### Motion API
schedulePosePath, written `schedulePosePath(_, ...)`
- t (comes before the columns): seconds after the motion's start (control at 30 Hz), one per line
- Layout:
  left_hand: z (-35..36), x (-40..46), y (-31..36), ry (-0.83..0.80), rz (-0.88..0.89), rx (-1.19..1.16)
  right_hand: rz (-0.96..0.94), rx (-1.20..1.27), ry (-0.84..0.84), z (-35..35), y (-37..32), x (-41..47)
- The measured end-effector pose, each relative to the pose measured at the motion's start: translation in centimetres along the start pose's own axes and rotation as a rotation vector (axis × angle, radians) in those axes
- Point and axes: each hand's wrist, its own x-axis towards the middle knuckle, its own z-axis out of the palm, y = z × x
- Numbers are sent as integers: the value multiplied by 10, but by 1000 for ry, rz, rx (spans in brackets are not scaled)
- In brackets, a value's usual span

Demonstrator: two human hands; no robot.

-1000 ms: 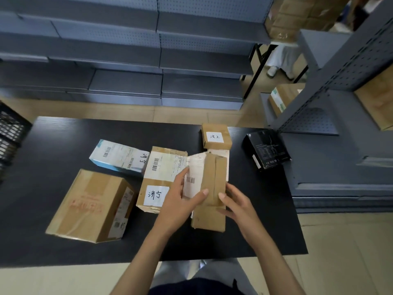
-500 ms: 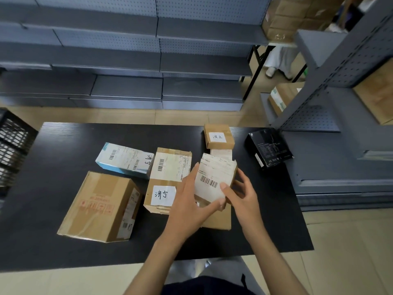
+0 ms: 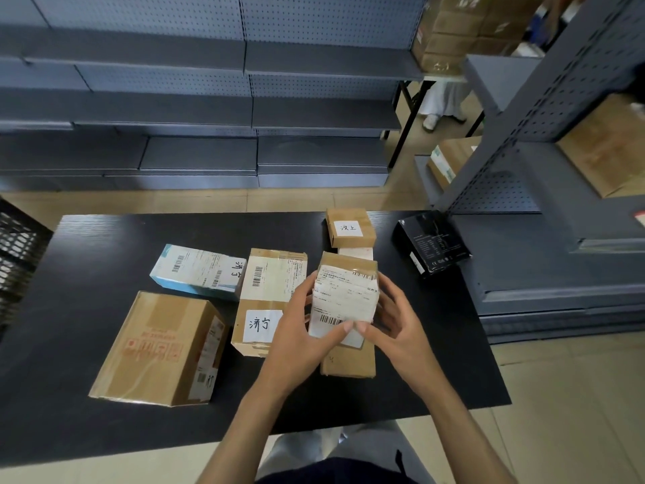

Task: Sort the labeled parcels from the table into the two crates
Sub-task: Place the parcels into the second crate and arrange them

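My left hand (image 3: 300, 330) and my right hand (image 3: 398, 323) both grip a small cardboard parcel (image 3: 345, 295), tilted up so its white shipping label faces me. A flat brown parcel (image 3: 349, 361) lies beneath it on the black table (image 3: 104, 246). To the left lie a labelled brown parcel (image 3: 270, 298), a white and blue parcel (image 3: 199, 270) and a large brown box (image 3: 160, 347). A small labelled box (image 3: 350, 227) sits at the far edge. A black crate (image 3: 17, 249) shows at the left border.
A black carton (image 3: 431, 242) rests at the table's right far corner against grey metal shelving (image 3: 544, 190). More grey shelving (image 3: 209, 99) runs along the back. Cardboard boxes (image 3: 450, 26) are stacked at the top right, and a person's foot (image 3: 431, 120) shows behind.
The small parcel has been lifted off the flat one and turned from its brown taped side to its label side, which now faces me more squarely.
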Motion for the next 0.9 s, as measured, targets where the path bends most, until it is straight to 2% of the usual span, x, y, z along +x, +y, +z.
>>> schedulePosePath(0.2, 1, -4, 4, -6, 29, 28, -61, -92, 29, 4, -5, -2)
schedulePosePath(0.33, 0, -5, 1, 8, 38, 70, -80, -197, -24, 0, -9, -3)
schedulePosePath(0.73, -7, -8, 0, -3, 119, 134, -7, 8, 112, 3, 2, -4)
schedulePosePath(0.9, -4, -13, 2, 72, 122, 171, 7, -11, 205, 6, 3, -1)
